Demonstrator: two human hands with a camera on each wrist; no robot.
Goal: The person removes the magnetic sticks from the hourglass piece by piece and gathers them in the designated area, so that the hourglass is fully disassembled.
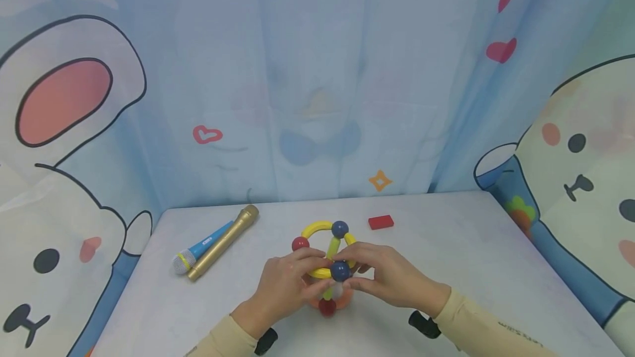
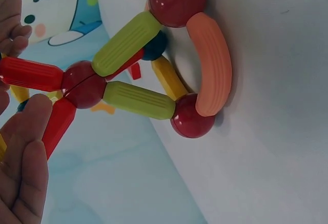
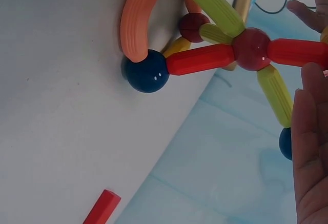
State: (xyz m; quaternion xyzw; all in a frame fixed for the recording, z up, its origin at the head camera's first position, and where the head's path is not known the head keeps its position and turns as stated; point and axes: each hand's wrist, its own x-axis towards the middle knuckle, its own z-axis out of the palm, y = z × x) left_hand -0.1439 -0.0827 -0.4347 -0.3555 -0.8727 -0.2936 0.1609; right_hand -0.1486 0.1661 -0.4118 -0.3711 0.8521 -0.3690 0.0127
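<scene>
A standing structure of magnetic rods and balls is between both hands. My left hand (image 1: 288,282) pinches a yellow curved rod (image 1: 320,273) of its upper ring from the left side. From the right, my right hand (image 1: 397,277) holds the dark blue ball (image 1: 340,271) at that rod's end. Farther back, the ring carries another blue ball (image 1: 339,229) and a red ball (image 1: 300,243). In the left wrist view, a central red ball (image 2: 83,85) joins green and red rods. An orange curved rod (image 2: 212,65) lies at the base on the table. The fingers partly hide the upper ring.
On the white table (image 1: 471,269), a red straight rod (image 1: 381,222) lies behind the structure to the right. A gold microphone (image 1: 223,242) and a blue microphone (image 1: 200,248) lie side by side at the left. A patterned blue curtain (image 1: 317,70) hangs behind the table.
</scene>
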